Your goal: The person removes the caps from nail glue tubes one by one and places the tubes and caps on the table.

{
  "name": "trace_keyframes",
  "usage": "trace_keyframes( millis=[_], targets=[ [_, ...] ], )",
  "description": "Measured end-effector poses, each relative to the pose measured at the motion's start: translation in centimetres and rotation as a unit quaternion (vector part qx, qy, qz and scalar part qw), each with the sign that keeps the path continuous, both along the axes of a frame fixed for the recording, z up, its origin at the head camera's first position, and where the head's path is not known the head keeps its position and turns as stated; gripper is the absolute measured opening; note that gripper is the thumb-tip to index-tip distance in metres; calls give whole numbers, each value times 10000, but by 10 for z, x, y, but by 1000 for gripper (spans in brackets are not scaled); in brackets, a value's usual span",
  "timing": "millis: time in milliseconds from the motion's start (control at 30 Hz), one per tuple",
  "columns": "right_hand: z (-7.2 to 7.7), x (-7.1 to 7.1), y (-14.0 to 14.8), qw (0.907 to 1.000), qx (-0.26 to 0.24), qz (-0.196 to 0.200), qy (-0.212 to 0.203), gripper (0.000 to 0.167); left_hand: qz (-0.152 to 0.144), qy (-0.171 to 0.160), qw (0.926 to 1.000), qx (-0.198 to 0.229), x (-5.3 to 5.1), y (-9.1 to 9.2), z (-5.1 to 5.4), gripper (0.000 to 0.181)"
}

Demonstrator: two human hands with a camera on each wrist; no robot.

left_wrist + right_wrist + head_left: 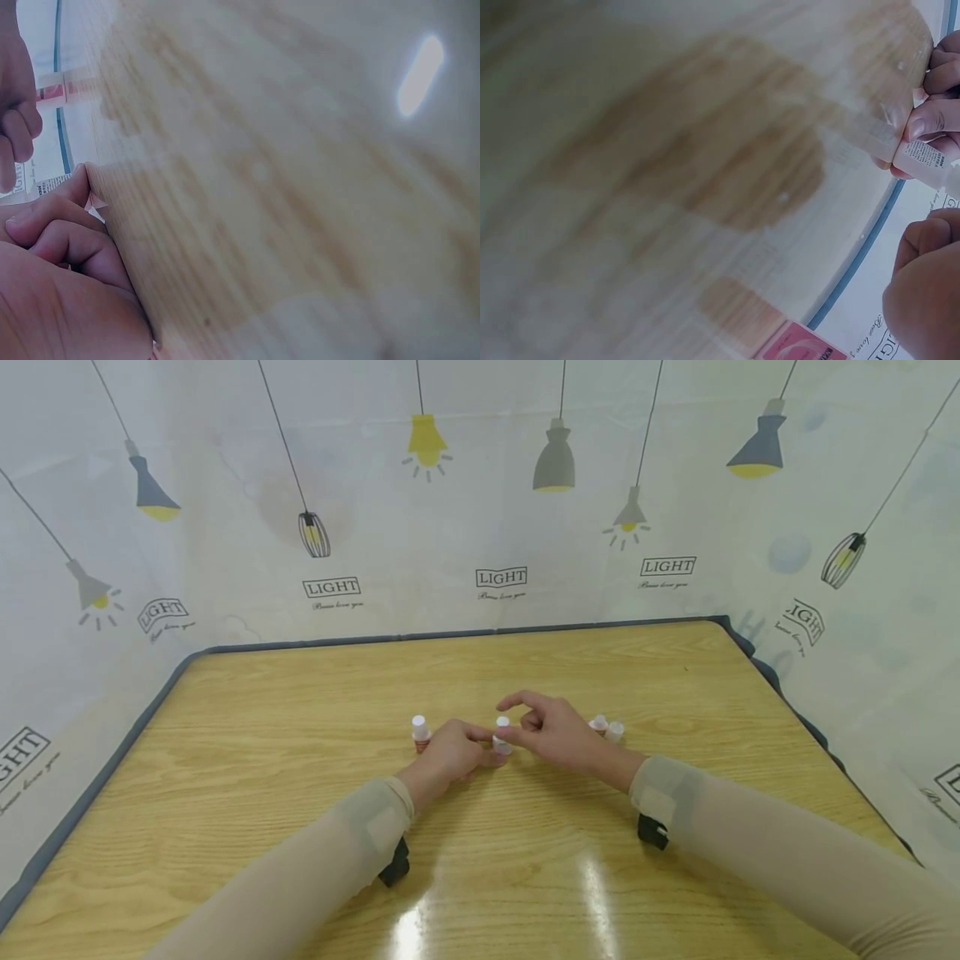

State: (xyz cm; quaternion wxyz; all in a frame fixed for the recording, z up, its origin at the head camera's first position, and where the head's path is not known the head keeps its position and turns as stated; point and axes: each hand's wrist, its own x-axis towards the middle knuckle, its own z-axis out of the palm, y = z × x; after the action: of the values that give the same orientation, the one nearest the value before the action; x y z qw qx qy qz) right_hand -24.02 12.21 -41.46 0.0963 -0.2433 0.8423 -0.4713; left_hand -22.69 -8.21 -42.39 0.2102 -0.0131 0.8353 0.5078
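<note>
A small bottle with a white cap (502,746) and a printed label stands upright on the wooden table. My left hand (453,750) pinches it low down between thumb and fingers; the right wrist view shows the bottle's label (924,154) beside those fingers. Over the cap, my right hand (558,732) has its index finger arched above and its thumb in front, with a gap between them and the other fingers bent in. Whether the right thumb touches the bottle I cannot tell.
To the left stands another white-capped bottle (420,735) with a red label. Two more small bottles, a red-labelled bottle (598,725) and a white-topped bottle (616,732), are partly hidden behind my right hand. A printed cloth (420,543) borders the table (300,693).
</note>
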Motion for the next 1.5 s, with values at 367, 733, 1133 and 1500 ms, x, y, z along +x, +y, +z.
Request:
trace_keyframes(
  millis=[367,733,1133,1500],
  targets=[
    [1,2,-1,9997,24,-211,-120,22,-6,51,10000,-82,0,0,0,37],
    [0,2,1,9999,-9,-65,113,21,-30,43,10000,-40,-1,1,0,38],
    [0,1,2,9998,-73,-3,159,36,-77,9,10000,8,0,-1,0,39],
    [-1,1,1,9996,-88,-249,54,27,-17,44,10000,-6,-1,0,0,38]
  ],
)
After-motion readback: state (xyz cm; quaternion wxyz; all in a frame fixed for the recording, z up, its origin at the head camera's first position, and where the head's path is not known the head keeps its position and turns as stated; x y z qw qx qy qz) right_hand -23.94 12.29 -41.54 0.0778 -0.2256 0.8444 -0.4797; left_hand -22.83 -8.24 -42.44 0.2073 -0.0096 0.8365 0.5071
